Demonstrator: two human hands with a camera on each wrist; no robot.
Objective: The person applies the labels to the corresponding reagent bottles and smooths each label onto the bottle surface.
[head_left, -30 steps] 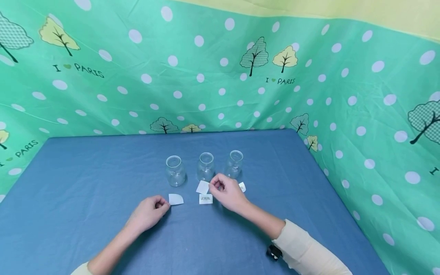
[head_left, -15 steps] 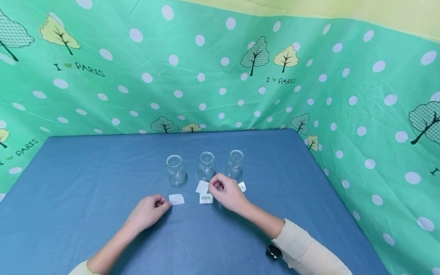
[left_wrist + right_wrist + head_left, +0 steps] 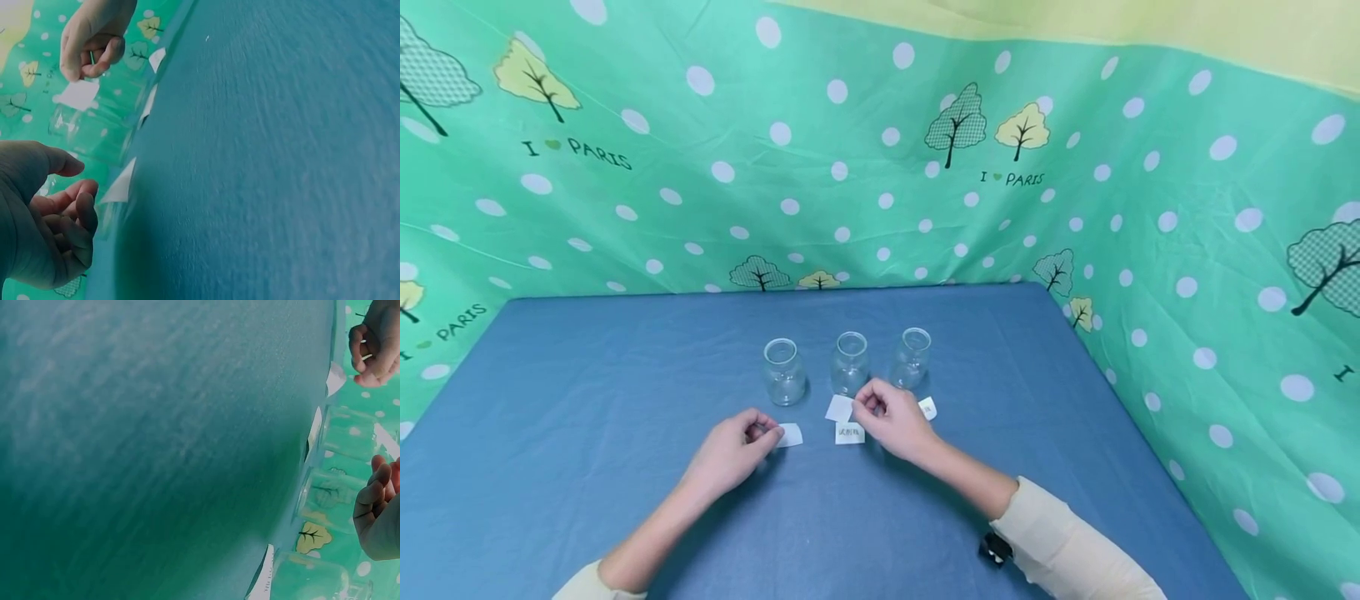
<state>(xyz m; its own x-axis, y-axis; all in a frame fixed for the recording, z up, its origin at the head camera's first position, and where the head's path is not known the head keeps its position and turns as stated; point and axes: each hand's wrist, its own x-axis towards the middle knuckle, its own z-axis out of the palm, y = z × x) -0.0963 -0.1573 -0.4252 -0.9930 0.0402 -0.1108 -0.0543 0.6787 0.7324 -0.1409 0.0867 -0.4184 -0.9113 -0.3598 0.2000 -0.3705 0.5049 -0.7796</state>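
Observation:
My right hand (image 3: 891,417) pinches a small white paper slip (image 3: 839,407) by its edge, in front of the middle glass jar (image 3: 850,363). In the left wrist view that slip (image 3: 80,95) is held up off the table. My left hand (image 3: 733,450) hovers beside another white paper slip (image 3: 790,435) on the table. Its thumb and fingertips stand apart with nothing between them, as the left wrist view shows; this slip (image 3: 122,184) has a raised edge. A slip with handwriting (image 3: 850,432) lies below the held one. A further slip (image 3: 928,407) is partly hidden by my right hand.
Two more glass jars stand in a row with the middle one, a left jar (image 3: 785,372) and a right jar (image 3: 912,358). A blue cloth (image 3: 625,375) covers the table. Green dotted curtains (image 3: 850,192) hang behind and at the right.
My left hand has shifted slightly up and right, its thumb and fingers now apart and overlapping the left slip in the head view. My right hand has barely moved, still pinching its slip.

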